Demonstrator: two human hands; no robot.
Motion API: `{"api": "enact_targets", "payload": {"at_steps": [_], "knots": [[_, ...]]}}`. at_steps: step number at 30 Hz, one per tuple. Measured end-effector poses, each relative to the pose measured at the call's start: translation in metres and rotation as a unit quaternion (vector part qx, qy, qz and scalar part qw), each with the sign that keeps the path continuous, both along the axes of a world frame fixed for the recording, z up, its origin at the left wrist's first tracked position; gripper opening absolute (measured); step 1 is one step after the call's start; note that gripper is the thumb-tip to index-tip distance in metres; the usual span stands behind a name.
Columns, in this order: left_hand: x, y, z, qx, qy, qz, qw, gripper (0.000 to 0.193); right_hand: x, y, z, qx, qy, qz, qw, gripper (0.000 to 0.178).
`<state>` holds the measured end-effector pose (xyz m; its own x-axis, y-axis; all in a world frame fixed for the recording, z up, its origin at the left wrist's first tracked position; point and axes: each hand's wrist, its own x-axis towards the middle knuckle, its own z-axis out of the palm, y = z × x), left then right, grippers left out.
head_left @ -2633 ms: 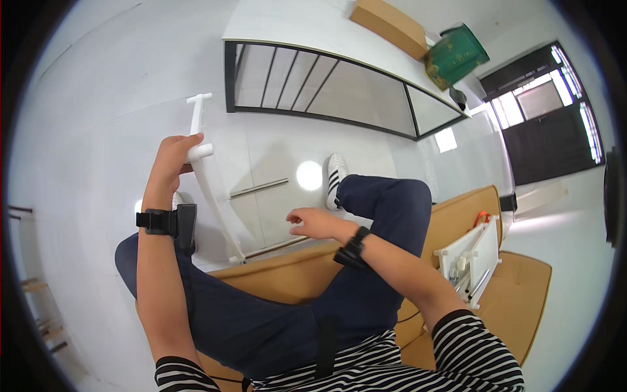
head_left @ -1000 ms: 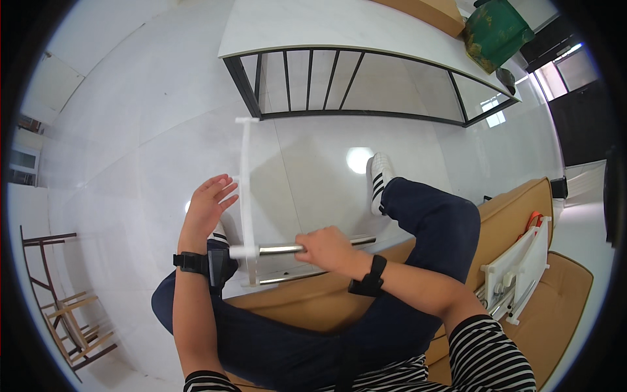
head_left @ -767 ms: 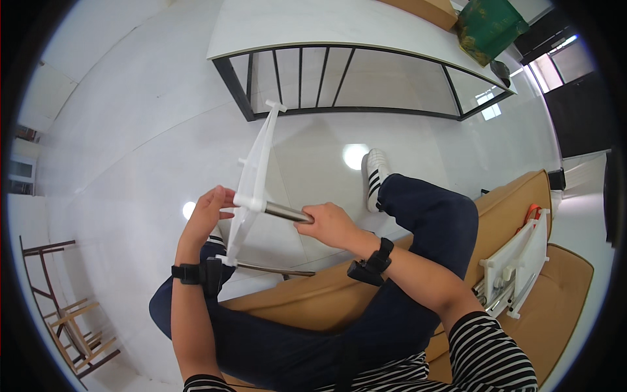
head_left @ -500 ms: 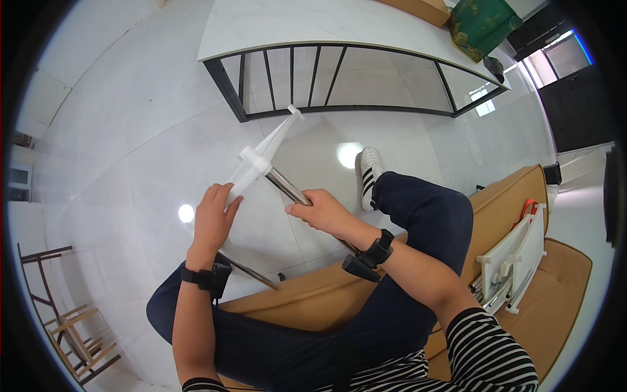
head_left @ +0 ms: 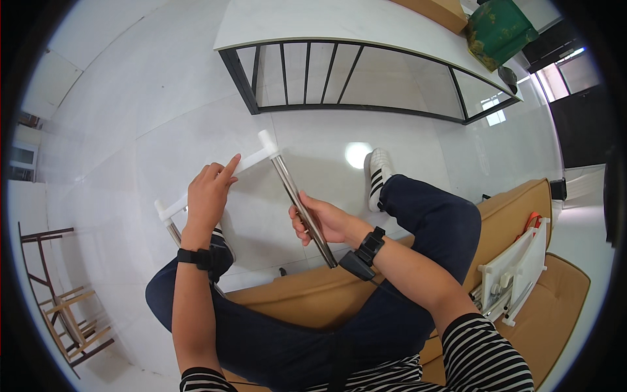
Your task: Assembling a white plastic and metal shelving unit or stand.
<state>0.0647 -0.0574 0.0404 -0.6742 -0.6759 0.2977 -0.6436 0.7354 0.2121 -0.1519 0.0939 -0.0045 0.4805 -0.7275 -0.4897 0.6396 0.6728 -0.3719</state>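
Note:
My right hand (head_left: 323, 219) has its fingers curled round a shiny metal tube (head_left: 285, 179). A white plastic connector (head_left: 267, 144) caps the tube's far end. From there a flat white bar (head_left: 253, 159) runs left and toward me, passing beneath my left hand (head_left: 209, 193). That hand grips the bar, with the index finger stretched along it; the thumb side is partly hidden. At the bar's other end sits a second white connector (head_left: 163, 209), with another metal tube (head_left: 174, 232) leading down behind my left wrist. The tube's lower end at my right hand hangs free.
I sit on a tan couch (head_left: 313, 304). White panels with metal tubes (head_left: 516, 274) lie on it to my right. Ahead stands a white-topped table (head_left: 313, 23) with a black frame, a green container (head_left: 499, 32) on it. Wooden chairs or stools (head_left: 68, 313) are far left.
The white bar and its tubes have turned, so one connector now lies left of my left hand. My right hand has moved slightly nearer, still round the tube. My left hand is slightly farther out.

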Motion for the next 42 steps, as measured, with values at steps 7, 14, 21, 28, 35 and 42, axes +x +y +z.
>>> {"api": "enact_targets", "payload": {"at_steps": [7,14,21,28,35,42], "knots": [[-0.004,-0.001,-0.008,-0.019,-0.027,0.015,0.999,0.045,-0.004,-0.006,-0.011,0.05,-0.075,0.021,0.996,0.053],[-0.012,-0.005,-0.011,-0.004,-0.052,0.027,0.998,0.047,-0.001,-0.009,0.004,0.055,0.127,-0.011,0.99,0.05],[-0.014,-0.004,-0.01,-0.004,-0.051,0.03,0.998,0.043,0.025,-0.001,0.003,-0.041,0.488,-0.073,0.869,0.05],[-0.012,-0.002,-0.007,0.014,-0.046,0.025,0.999,0.042,0.008,-0.002,0.005,0.012,0.268,-0.04,0.962,0.05],[-0.011,-0.001,-0.008,0.02,-0.046,0.024,0.998,0.041,0.009,0.004,-0.002,0.054,0.095,-0.026,0.994,0.052],[-0.011,0.001,-0.006,0.023,-0.06,0.022,0.998,0.04,0.04,0.016,-0.014,-0.087,0.592,-0.117,0.792,0.054]]}}
